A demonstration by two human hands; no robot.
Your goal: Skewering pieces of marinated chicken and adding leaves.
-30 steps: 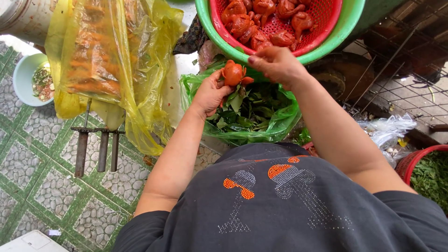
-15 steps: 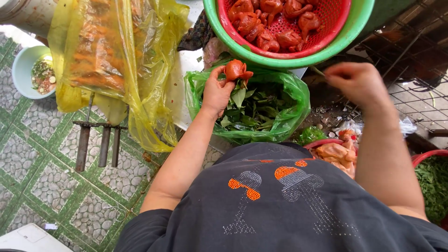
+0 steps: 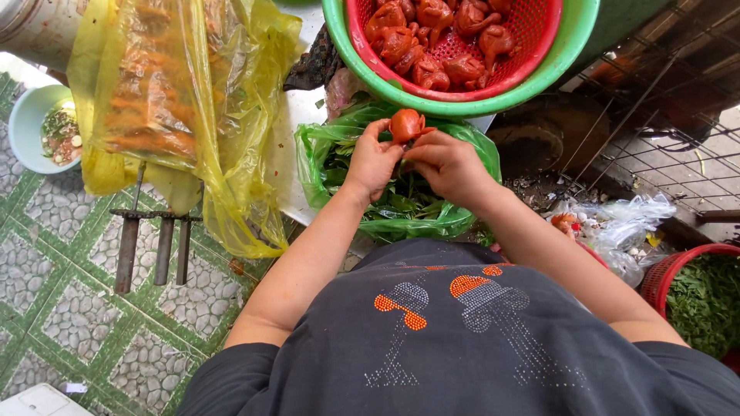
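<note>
Green-patterned tile floor, market stall | left hand (image 3: pixel 372 160) and right hand (image 3: pixel 445 164) both have fingers clamped on small reddish marinated bird (image 3: pixel 406 124), held over green bag of leaves (image 3: pixel 401 202), just below red colander (image 3: pixel 539 31) of same birds | step: working bird by hand; next calls for steady grip.
</note>
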